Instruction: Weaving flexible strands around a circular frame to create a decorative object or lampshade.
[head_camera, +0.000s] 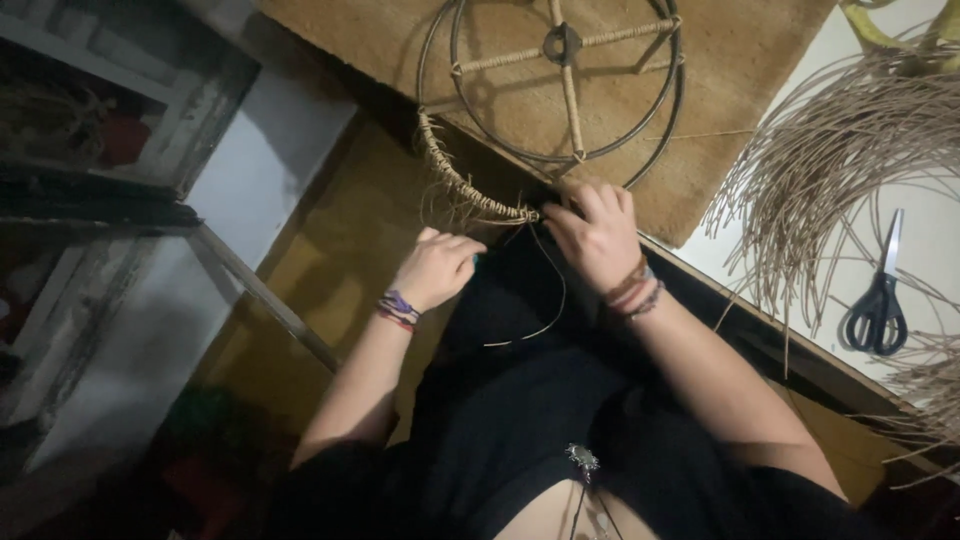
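Both hands work at the near rim of a round metal frame, fingers pinched on thin fibre.

Left hand (437, 268) is curled closed, fingertips gripping a fibre strand (545, 300) that loops down over the dark lap; right hand (597, 235) lies fingers-down on the frame's rim, pinching where the wrapped section (460, 180) of woven fibre ends. Woven bracelets (397, 310) circle both wrists. That metal frame (560, 80), with wrapped spokes meeting at a central hub, lies on a brown mat (730, 60) whose near edge overhangs the white table (930, 230). To the right, well apart from the hands, a loose bundle of rattan strands (830, 150) fans across the table, with black-handled scissors (880, 300) beside it. Left of the lap, yellow floor (330, 260) lies open, bounded by a slanting wooden bar (260, 290).
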